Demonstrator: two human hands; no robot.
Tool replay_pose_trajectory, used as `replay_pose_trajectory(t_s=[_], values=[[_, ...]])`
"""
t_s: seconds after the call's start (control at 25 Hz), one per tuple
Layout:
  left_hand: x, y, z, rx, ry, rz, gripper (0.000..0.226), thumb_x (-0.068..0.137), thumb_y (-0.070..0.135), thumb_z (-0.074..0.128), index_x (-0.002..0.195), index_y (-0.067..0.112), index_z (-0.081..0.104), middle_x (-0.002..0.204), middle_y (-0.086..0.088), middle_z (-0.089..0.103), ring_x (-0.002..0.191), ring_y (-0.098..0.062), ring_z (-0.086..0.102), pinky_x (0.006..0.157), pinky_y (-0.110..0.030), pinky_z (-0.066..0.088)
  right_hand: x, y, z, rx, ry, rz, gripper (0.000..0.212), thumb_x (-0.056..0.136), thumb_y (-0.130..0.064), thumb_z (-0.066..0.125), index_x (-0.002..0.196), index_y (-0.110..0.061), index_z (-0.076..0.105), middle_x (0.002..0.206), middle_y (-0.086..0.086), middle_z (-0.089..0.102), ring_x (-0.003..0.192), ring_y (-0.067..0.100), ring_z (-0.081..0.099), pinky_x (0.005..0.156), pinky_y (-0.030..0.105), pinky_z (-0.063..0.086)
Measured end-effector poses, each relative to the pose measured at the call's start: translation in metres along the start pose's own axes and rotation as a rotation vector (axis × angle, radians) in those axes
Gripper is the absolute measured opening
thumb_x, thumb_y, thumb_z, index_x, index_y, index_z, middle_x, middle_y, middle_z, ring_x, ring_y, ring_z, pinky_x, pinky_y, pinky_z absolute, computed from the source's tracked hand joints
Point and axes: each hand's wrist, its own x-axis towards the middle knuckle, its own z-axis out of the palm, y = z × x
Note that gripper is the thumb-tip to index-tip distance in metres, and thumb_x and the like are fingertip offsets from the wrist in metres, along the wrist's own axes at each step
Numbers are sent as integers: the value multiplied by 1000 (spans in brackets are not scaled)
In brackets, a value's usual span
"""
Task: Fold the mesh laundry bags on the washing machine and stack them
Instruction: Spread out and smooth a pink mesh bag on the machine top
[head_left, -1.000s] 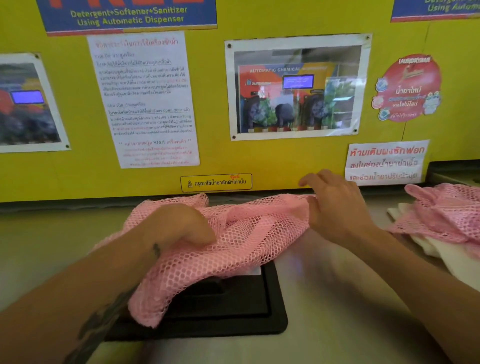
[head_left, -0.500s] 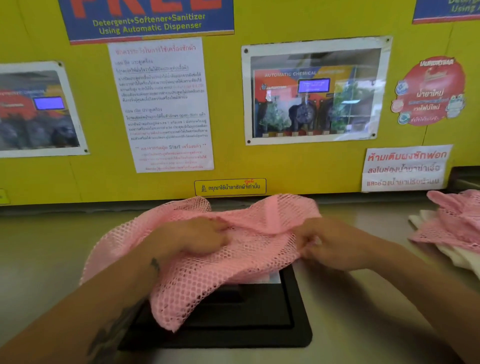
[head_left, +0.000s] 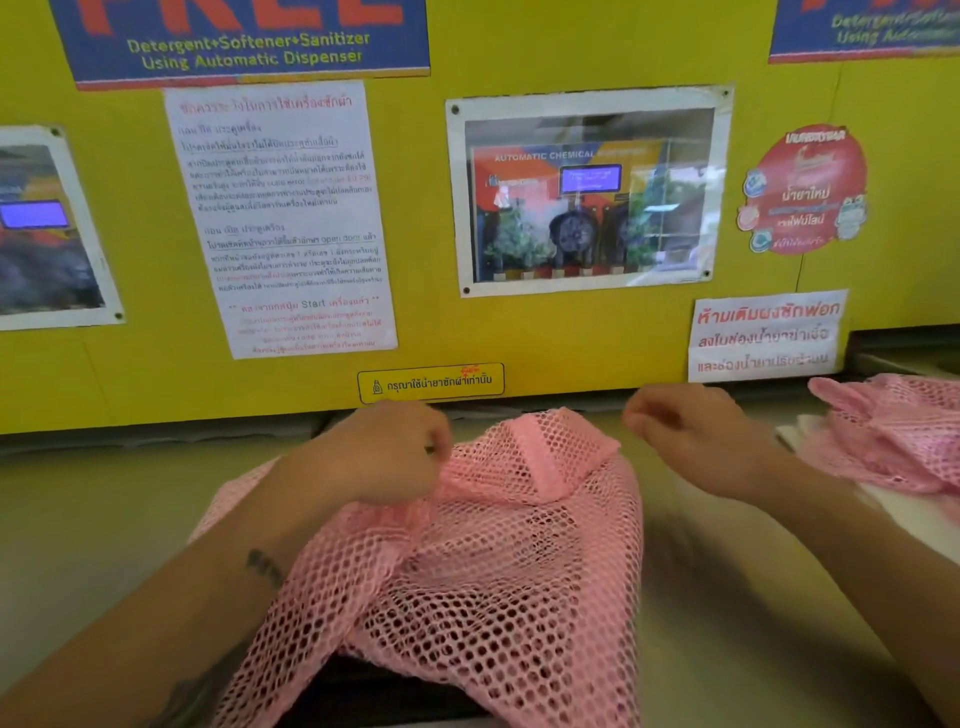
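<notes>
Pink mesh bag (head_left: 498, 561): long axis runs near-to-far, folded hem at far end. L hand (head_left: 384, 457) pinches its upper-left edge; R hand (head_left: 691, 441) loosely curled, holding nothing.

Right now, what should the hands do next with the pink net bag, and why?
Probably spread it flat first. The pink mesh bag lies bunched and rumpled, its near part draped over a black recessed panel. The left hand seems to pinch its far edge; the right hand looks curled and apart from it. Taking the right corner and pulling sideways would likely smooth it for folding.
</notes>
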Motion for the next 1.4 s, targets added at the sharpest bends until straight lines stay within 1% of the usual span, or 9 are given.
replay_pose_trajectory(t_s=[0.08, 0.24, 0.44, 0.6, 0.76, 0.88, 1.08, 1.28, 1.4], values=[[4, 6, 17, -76, 26, 136, 19, 92, 32, 56, 107, 40, 63, 110, 10, 55, 103, -9, 53, 92, -33, 44, -7, -20, 9, 79, -263, -41, 16, 86, -49, 59, 90, -34, 64, 92, -10, 67, 89, 13, 62, 81, 36, 49], [23, 9, 45, 123, -111, 201, 46, 88, 27, 56, 129, 48, 54, 138, 11, 50, 125, -13, 46, 107, -41, 38, -13, -30, 32, -263, -709, -30, 76, 67, -74, 60, 134, -46, 36, 138, -9, 39, 126, 15, 38, 109, 45, 34], [43, -1, 3, -265, 116, 59, 49, 88, 2, 51, 123, 33, 66, 100, 13, 63, 72, -7, 53, 65, -29, 44, -13, -20, 10, -182, -711, -30, 84, 77, -48, 74, 148, -41, 29, 159, -15, 24, 144, 9, 24, 118, 33, 18], [58, -36, -23, -141, 411, -317, 48, 85, 8, 58, 131, 19, 59, 136, -7, 53, 100, -26, 62, 82, -36, 52, -8, -7, 2, -276, -456, 13, 72, 80, -44, 72, 142, -35, 37, 150, -6, 36, 138, 19, 34, 116, 38, 26], [47, -8, -15, -35, 444, -48, 35, 91, 15, 52, 124, 22, 62, 119, -6, 58, 99, -23, 60, 82, -34, 48, -10, -7, -9, -217, -457, 149, 57, 82, -55, 65, 131, -31, 46, 119, -7, 56, 101, 10, 54, 85, 28, 44], [20, 46, 6, -121, 228, 201, 32, 94, 32, 53, 125, 28, 61, 114, 5, 64, 93, -10, 60, 86, -33, 50, -16, -22, -11, -70, -605, 70, 49, 86, -40, 68, 131, -35, 49, 106, -16, 53, 91, 1, 54, 75, 20, 43], [20, 52, 52, 93, -284, 44, 78, 81, 69, 52, 148, 36, 30, 153, -4, 34, 138, -27, 38, 113, -44, 33, -12, -27, -4, 442, -373, 117, 27, 89, 1, 54, 106, -19, 56, 106, 8, 67, 88, 19, 67, 77, 37, 54], [27, 29, 61, -40, 52, 50, 21, 94, 43, 52, 90, 26, 64, 104, 0, 62, 88, -16, 60, 77, -30, 45, -15, -14, -5, 176, -557, 139, 26, 81, 6, 53, 95, -16, 59, 91, 8, 71, 76, 19, 64, 70, 38, 51], [25, 19, 55, -193, 152, -43, 45, 101, 40, 42, 63, 18, 54, 68, 0, 58, 61, -13, 54, 59, -25, 37, -18, -22, 2, 15, -590, 60, 26, 84, -14, 67, 108, -24, 63, 86, 0, 67, 72, 12, 58, 74, 35, 50]])
